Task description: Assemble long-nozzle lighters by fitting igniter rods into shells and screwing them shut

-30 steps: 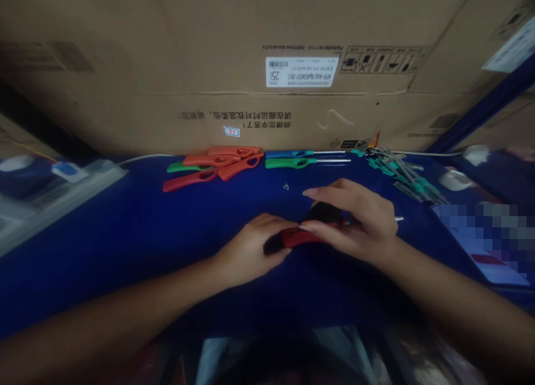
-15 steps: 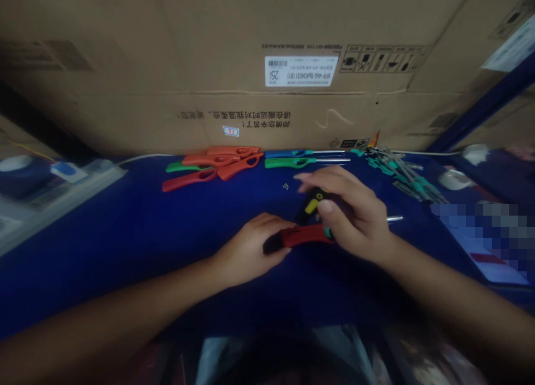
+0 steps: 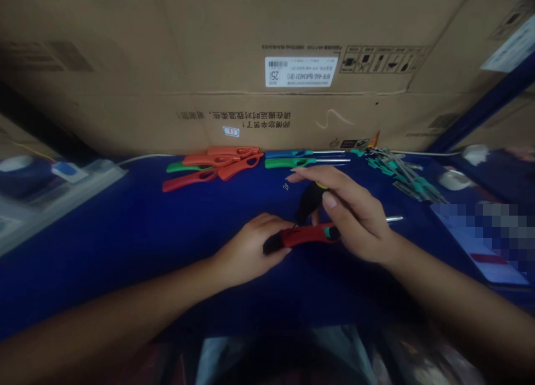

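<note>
Nearest the camera, two bare hands are working over a blue tabletop (image 3: 159,223). The left hand (image 3: 251,250) has its thumb and fingers closed around the black end of one red lighter (image 3: 307,235), the long-barrel kind. Its red body sticks out to the right of those fingertips and runs under the right hand (image 3: 355,212), with a bit of teal peeking out by the palm. One shiny metal rod (image 3: 395,219) pokes out past that hand, roughly in line with the body.

The right hand is curled around what looks like one black screwdriver (image 3: 311,201) with a spot of yellow on it, thumb bent in and index finger reaching over the top. It's tilted, lower end right at the red body, just beside the left fingertips; can't tell if it's actually touching.

Bit farther out, a few tiny metal bits (image 3: 286,186), too small to count. Far left there's a bunch of five handles: three orange handles (image 3: 240,166), one red handle (image 3: 188,180), one green handle (image 3: 186,166). Beside them on the right, two lighters with barrels: one blue lighter (image 3: 286,154), one green lighter (image 3: 284,163). Far right, a tangled heap of metal barrels (image 3: 403,173) with teal ends, too jumbled to count. Behind it all, one big cardboard box (image 3: 188,56).
</note>
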`<state>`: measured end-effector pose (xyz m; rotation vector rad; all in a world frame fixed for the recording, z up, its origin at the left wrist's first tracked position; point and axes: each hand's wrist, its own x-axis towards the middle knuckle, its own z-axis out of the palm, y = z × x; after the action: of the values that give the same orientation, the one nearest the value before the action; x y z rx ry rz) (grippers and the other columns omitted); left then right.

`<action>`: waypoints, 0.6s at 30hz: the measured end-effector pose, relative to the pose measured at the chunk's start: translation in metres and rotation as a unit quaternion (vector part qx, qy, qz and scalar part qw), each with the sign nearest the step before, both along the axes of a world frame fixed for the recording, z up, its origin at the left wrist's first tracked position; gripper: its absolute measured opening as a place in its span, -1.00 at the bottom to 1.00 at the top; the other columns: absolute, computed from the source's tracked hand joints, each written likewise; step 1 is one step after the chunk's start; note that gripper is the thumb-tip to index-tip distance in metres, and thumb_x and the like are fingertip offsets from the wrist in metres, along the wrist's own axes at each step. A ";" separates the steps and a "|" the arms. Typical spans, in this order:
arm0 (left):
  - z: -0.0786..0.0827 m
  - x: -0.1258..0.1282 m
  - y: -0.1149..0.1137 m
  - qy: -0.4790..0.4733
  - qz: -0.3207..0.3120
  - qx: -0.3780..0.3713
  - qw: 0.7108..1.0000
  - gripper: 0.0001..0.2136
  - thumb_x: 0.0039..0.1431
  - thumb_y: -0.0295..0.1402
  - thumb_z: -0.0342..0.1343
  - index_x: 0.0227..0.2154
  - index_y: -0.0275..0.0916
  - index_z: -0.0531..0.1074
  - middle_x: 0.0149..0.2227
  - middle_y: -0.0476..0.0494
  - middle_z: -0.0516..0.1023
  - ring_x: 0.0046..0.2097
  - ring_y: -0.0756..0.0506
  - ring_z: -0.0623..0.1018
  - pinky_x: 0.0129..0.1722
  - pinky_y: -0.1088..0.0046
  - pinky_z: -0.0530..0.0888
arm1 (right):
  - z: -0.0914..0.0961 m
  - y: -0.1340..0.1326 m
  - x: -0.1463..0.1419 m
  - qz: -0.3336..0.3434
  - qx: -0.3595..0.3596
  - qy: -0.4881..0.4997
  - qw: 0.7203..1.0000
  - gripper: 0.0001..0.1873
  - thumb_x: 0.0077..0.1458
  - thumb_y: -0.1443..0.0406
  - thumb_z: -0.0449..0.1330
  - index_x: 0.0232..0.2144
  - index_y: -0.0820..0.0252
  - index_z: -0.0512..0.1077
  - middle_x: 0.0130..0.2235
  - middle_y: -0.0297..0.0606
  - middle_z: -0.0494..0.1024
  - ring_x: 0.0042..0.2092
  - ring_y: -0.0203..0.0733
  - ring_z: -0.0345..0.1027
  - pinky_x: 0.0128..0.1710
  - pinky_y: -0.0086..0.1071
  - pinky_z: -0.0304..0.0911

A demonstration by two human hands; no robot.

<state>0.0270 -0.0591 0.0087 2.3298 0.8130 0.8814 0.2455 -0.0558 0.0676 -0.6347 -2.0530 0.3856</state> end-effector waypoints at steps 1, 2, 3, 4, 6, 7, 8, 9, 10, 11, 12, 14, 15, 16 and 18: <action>0.000 0.000 0.000 0.000 0.000 0.000 1.000 -0.74 0.17 -0.45 0.25 -0.07 -0.20 0.47 -0.11 -0.16 0.61 -0.07 -0.15 0.58 0.00 0.22 0.53 | 0.000 0.000 0.000 0.007 -0.015 0.005 1.000 -0.58 0.38 0.30 -0.02 0.22 0.09 0.33 0.08 -0.10 0.55 -0.10 -0.13 0.53 -0.12 -0.21 0.49; -0.001 0.000 0.000 0.001 0.001 -0.001 1.000 -0.74 0.17 -0.45 0.25 -0.07 -0.20 0.47 -0.11 -0.16 0.61 -0.08 -0.15 0.58 -0.01 0.22 0.53 | 0.000 0.000 -0.001 0.011 -0.013 0.013 1.000 -0.60 0.37 0.30 0.01 0.20 0.09 0.35 0.03 -0.12 0.57 -0.12 -0.14 0.54 -0.14 -0.22 0.49; -0.001 0.000 0.000 0.003 0.003 -0.001 1.000 -0.74 0.17 -0.45 0.25 -0.07 -0.20 0.47 -0.11 -0.15 0.61 -0.08 -0.15 0.58 -0.01 0.22 0.53 | 0.001 0.000 -0.001 0.009 0.005 0.021 1.000 -0.63 0.34 0.30 0.06 0.16 0.09 0.39 -0.01 -0.13 0.60 -0.15 -0.14 0.54 -0.16 -0.23 0.49; -0.002 -0.001 0.000 0.005 0.003 0.000 1.000 -0.73 0.17 -0.45 0.25 -0.06 -0.20 0.47 -0.11 -0.15 0.61 -0.07 -0.15 0.57 -0.01 0.21 0.53 | 0.001 0.002 -0.001 -0.002 0.033 0.031 0.999 -0.67 0.30 0.29 0.14 0.10 0.09 0.45 -0.07 -0.15 0.62 -0.17 -0.13 0.53 -0.18 -0.24 0.48; -0.004 -0.001 0.000 0.006 0.000 0.006 1.000 -0.71 0.18 -0.46 0.24 -0.03 -0.20 0.46 -0.08 -0.16 0.60 -0.05 -0.15 0.57 0.02 0.21 0.52 | 0.001 0.003 -0.001 -0.034 0.097 0.042 0.994 -0.72 0.19 0.27 0.29 -0.03 0.10 0.52 -0.19 -0.19 0.65 -0.27 -0.15 0.51 -0.27 -0.27 0.46; -0.004 -0.001 0.000 0.006 -0.001 0.008 1.000 -0.70 0.18 -0.45 0.24 -0.02 -0.21 0.46 -0.07 -0.16 0.60 -0.04 -0.15 0.57 0.03 0.20 0.51 | 0.001 0.004 -0.001 -0.050 0.122 0.040 0.990 -0.73 0.16 0.26 0.32 -0.06 0.10 0.54 -0.23 -0.21 0.65 -0.32 -0.16 0.49 -0.31 -0.28 0.45; -0.005 -0.001 0.000 0.006 -0.002 0.008 1.000 -0.70 0.18 -0.45 0.24 -0.02 -0.21 0.45 -0.07 -0.17 0.60 -0.03 -0.15 0.56 0.04 0.20 0.51 | 0.001 0.004 -0.001 -0.063 0.139 0.034 0.988 -0.73 0.17 0.26 0.31 -0.06 0.11 0.54 -0.24 -0.21 0.65 -0.33 -0.17 0.48 -0.32 -0.29 0.44; -0.005 -0.002 0.000 0.005 -0.002 0.007 1.000 -0.71 0.19 -0.45 0.24 -0.02 -0.21 0.46 -0.07 -0.17 0.60 -0.03 -0.15 0.56 0.04 0.20 0.51 | 0.001 0.003 -0.001 -0.070 0.142 0.026 0.987 -0.73 0.21 0.27 0.26 -0.02 0.12 0.53 -0.21 -0.19 0.64 -0.30 -0.16 0.49 -0.30 -0.29 0.45; -0.005 -0.001 0.000 0.004 -0.001 0.005 1.000 -0.71 0.19 -0.44 0.25 -0.03 -0.21 0.46 -0.07 -0.17 0.60 -0.03 -0.15 0.56 0.03 0.20 0.51 | 0.000 0.002 -0.001 -0.069 0.128 0.018 0.989 -0.69 0.26 0.29 0.19 0.04 0.13 0.50 -0.15 -0.16 0.63 -0.24 -0.15 0.50 -0.26 -0.27 0.46; -0.004 -0.001 0.000 0.004 -0.001 0.002 1.000 -0.72 0.18 -0.44 0.25 -0.03 -0.22 0.46 -0.07 -0.17 0.60 -0.03 -0.15 0.56 0.03 0.21 0.52 | 0.000 0.001 -0.001 -0.060 0.098 0.011 0.993 -0.64 0.31 0.32 0.10 0.13 0.13 0.44 -0.07 -0.13 0.61 -0.18 -0.14 0.51 -0.23 -0.26 0.46; -0.004 -0.001 0.000 0.005 -0.002 -0.001 1.000 -0.72 0.18 -0.45 0.25 -0.04 -0.22 0.47 -0.07 -0.17 0.60 -0.04 -0.15 0.57 0.03 0.21 0.52 | 0.000 0.000 -0.001 -0.047 0.060 0.008 0.997 -0.58 0.34 0.34 0.03 0.20 0.13 0.37 -0.01 -0.11 0.58 -0.14 -0.13 0.51 -0.20 -0.25 0.47; -0.003 -0.001 0.000 0.007 -0.003 -0.003 1.000 -0.73 0.18 -0.45 0.24 -0.05 -0.22 0.47 -0.08 -0.17 0.60 -0.05 -0.15 0.57 0.02 0.21 0.52 | -0.001 -0.001 -0.002 -0.017 0.005 0.014 1.000 -0.54 0.35 0.35 0.00 0.25 0.10 0.31 0.00 -0.13 0.58 -0.14 -0.15 0.52 -0.18 -0.24 0.48; -0.003 -0.001 0.001 0.007 -0.002 -0.002 1.000 -0.73 0.18 -0.45 0.24 -0.05 -0.22 0.47 -0.09 -0.17 0.60 -0.05 -0.15 0.57 0.02 0.21 0.53 | -0.001 -0.001 -0.002 -0.009 0.006 0.020 1.000 -0.55 0.33 0.35 0.06 0.23 0.09 0.34 -0.03 -0.15 0.60 -0.17 -0.16 0.51 -0.19 -0.25 0.47; -0.003 -0.001 0.001 0.007 -0.002 0.001 1.000 -0.73 0.18 -0.45 0.24 -0.05 -0.21 0.47 -0.09 -0.16 0.60 -0.05 -0.15 0.57 0.02 0.21 0.53 | -0.001 0.000 -0.002 -0.012 0.026 0.028 0.999 -0.59 0.29 0.33 0.14 0.17 0.08 0.40 -0.07 -0.17 0.62 -0.21 -0.17 0.51 -0.21 -0.26 0.47; -0.003 -0.001 0.001 0.007 -0.001 0.006 1.000 -0.72 0.18 -0.45 0.24 -0.04 -0.20 0.46 -0.08 -0.16 0.60 -0.04 -0.16 0.57 0.03 0.21 0.52 | 0.000 0.001 -0.002 -0.036 0.093 0.036 0.994 -0.63 0.17 0.31 0.31 0.04 0.09 0.50 -0.15 -0.20 0.64 -0.29 -0.18 0.47 -0.28 -0.28 0.45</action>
<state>0.0257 -0.0586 0.0057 2.3494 0.8120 0.8724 0.2439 -0.0547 0.0675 -0.5710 -1.9646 0.1705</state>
